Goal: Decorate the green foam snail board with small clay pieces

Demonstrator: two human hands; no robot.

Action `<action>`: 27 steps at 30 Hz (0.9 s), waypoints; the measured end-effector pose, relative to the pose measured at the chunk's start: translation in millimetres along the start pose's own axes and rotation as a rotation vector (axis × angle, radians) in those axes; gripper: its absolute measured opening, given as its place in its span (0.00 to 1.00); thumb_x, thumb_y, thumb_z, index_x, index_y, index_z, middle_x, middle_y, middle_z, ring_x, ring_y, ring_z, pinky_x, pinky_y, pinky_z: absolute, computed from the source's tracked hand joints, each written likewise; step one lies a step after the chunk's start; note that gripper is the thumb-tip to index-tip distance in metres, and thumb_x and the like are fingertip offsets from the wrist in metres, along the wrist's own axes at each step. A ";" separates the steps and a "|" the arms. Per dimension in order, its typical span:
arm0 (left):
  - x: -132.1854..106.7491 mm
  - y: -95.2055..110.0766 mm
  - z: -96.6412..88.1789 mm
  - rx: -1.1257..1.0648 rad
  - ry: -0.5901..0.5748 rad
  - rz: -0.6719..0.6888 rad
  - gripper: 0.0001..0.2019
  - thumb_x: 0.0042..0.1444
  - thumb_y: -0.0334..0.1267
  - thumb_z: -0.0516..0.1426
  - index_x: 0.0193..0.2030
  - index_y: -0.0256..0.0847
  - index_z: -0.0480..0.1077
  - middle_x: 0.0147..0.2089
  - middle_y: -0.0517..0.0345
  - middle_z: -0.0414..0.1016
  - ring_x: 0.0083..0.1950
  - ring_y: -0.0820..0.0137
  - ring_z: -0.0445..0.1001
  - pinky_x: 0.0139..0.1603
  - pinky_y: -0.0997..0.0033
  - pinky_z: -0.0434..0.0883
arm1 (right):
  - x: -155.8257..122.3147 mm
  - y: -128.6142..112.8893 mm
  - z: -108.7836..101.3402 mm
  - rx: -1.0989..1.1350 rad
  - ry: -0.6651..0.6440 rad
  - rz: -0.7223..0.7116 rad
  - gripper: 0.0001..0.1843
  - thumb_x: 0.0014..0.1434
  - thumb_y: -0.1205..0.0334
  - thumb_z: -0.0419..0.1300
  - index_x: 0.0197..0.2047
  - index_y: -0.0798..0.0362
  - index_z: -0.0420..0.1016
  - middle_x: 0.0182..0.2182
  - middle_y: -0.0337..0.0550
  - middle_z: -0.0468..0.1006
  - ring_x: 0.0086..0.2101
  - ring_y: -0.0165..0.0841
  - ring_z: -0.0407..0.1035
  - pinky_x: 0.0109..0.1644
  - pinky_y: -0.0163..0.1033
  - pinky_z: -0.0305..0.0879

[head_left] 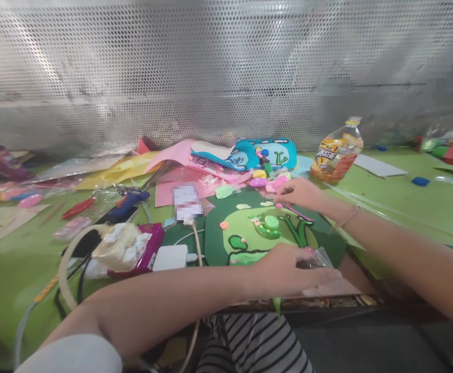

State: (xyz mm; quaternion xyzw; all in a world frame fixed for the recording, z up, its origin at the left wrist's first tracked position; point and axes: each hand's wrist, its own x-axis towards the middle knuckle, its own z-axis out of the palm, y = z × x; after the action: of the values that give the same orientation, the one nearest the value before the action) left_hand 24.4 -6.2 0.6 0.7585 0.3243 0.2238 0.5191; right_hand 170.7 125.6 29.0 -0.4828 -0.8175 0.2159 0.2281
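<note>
A green paper picture (232,212) with raised clay shapes lies before me: a green curled figure (267,226), a dark-green branching stem (299,232) and small blossoms. My left hand (298,272) rests across its near edge, thumb and fingers curved around a clear plastic wrapper (321,257). Over the picture's far right part, my right hand (298,192) has its fingertips pinched together. Whatever sits between them is too small to make out. Just beyond those fingertips are a pink clay lump (277,182) and a purple one (258,182).
A plastic bottle (337,153) stands at the back right. Blue clay pictures (284,154) and pink paper (167,160) lie at the back. On the left are a white charger (171,258), cables, a purple box (152,248) and red scissors (77,207). A perforated metal panel (210,67) rises behind.
</note>
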 end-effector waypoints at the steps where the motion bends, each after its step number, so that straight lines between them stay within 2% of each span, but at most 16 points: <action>1: 0.0 -0.3 -0.1 -0.003 0.001 -0.003 0.24 0.52 0.58 0.52 0.21 0.37 0.61 0.21 0.65 0.55 0.26 0.78 0.54 0.25 0.76 0.49 | 3.8 0.9 1.3 -0.034 0.037 -0.038 0.13 0.47 0.53 0.64 0.20 0.54 0.76 0.19 0.38 0.75 0.24 0.31 0.70 0.29 0.36 0.66; 3: 0.2 -1.7 0.1 -0.010 0.000 -0.018 0.24 0.52 0.58 0.52 0.23 0.37 0.64 0.21 0.66 0.55 0.26 0.79 0.53 0.24 0.76 0.49 | 7.2 5.6 4.8 0.030 0.110 -0.105 0.10 0.51 0.56 0.61 0.30 0.53 0.80 0.30 0.40 0.80 0.32 0.35 0.73 0.39 0.39 0.69; 7: 1.0 -4.4 0.9 -0.007 -0.005 -0.033 0.25 0.51 0.61 0.52 0.21 0.37 0.60 0.21 0.66 0.52 0.25 0.79 0.53 0.24 0.76 0.49 | 2.0 18.7 10.8 0.186 0.177 -0.044 0.15 0.58 0.59 0.55 0.46 0.50 0.78 0.39 0.42 0.80 0.42 0.38 0.74 0.51 0.47 0.68; 10: 1.3 -4.6 1.1 0.009 0.001 -0.025 0.25 0.51 0.61 0.51 0.21 0.37 0.59 0.21 0.66 0.52 0.26 0.78 0.54 0.25 0.76 0.50 | 0.5 27.6 13.7 0.380 0.192 -0.051 0.17 0.58 0.62 0.55 0.51 0.50 0.74 0.49 0.41 0.76 0.51 0.39 0.69 0.58 0.50 0.64; 12: 1.2 -4.1 1.0 0.008 0.001 -0.036 0.25 0.51 0.61 0.51 0.22 0.38 0.61 0.22 0.66 0.53 0.26 0.78 0.55 0.25 0.76 0.51 | 2.7 32.2 16.5 0.601 0.163 -0.029 0.18 0.58 0.63 0.56 0.52 0.50 0.73 0.53 0.41 0.73 0.52 0.37 0.68 0.59 0.48 0.63; 14: 1.0 -3.3 0.7 -0.010 0.001 -0.031 0.25 0.51 0.60 0.52 0.23 0.37 0.63 0.22 0.66 0.55 0.26 0.78 0.56 0.25 0.76 0.52 | 5.5 34.8 19.0 0.771 0.125 0.021 0.17 0.56 0.64 0.58 0.50 0.50 0.73 0.50 0.42 0.75 0.49 0.35 0.70 0.59 0.47 0.64; 16: 0.8 -2.5 0.4 -0.031 0.005 -0.008 0.24 0.52 0.59 0.52 0.24 0.37 0.64 0.22 0.66 0.57 0.27 0.78 0.56 0.26 0.77 0.53 | 7.2 35.3 19.9 0.840 0.095 0.089 0.14 0.53 0.63 0.62 0.44 0.52 0.76 0.43 0.43 0.79 0.43 0.34 0.74 0.55 0.45 0.68; 19: 0.6 -1.5 -0.2 -0.041 0.015 0.013 0.23 0.53 0.58 0.52 0.26 0.37 0.68 0.24 0.66 0.60 0.28 0.78 0.57 0.28 0.78 0.55 | 7.3 33.9 17.2 0.818 0.110 0.176 0.08 0.45 0.61 0.68 0.31 0.53 0.78 0.29 0.41 0.80 0.31 0.31 0.75 0.44 0.39 0.75; 22: 0.6 -0.9 -0.6 -0.025 0.010 0.006 0.23 0.54 0.57 0.52 0.31 0.36 0.71 0.25 0.66 0.61 0.28 0.78 0.57 0.28 0.78 0.55 | 6.1 32.9 14.7 0.788 0.125 0.228 0.10 0.39 0.61 0.71 0.24 0.54 0.75 0.22 0.38 0.77 0.23 0.27 0.71 0.32 0.33 0.74; 24: 0.9 -1.0 -0.9 -0.005 0.006 -0.012 0.23 0.54 0.57 0.51 0.31 0.36 0.71 0.23 0.66 0.59 0.27 0.78 0.56 0.26 0.78 0.54 | 5.2 32.4 15.5 0.808 0.101 0.240 0.10 0.39 0.62 0.71 0.24 0.54 0.76 0.23 0.39 0.78 0.22 0.26 0.71 0.31 0.32 0.74; 27: 1.7 -1.7 -1.2 -0.009 0.004 -0.009 0.23 0.54 0.57 0.52 0.29 0.35 0.70 0.22 0.67 0.56 0.26 0.79 0.55 0.25 0.77 0.52 | 3.8 30.8 19.3 0.900 0.013 0.233 0.07 0.48 0.64 0.67 0.33 0.54 0.78 0.34 0.44 0.81 0.32 0.29 0.75 0.36 0.32 0.74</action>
State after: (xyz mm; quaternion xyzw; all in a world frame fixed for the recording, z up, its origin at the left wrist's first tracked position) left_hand 24.3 -3.9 -0.6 0.7541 0.3277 0.2243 0.5231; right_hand 179.1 140.0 -3.5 -0.4255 -0.5814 0.5704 0.3943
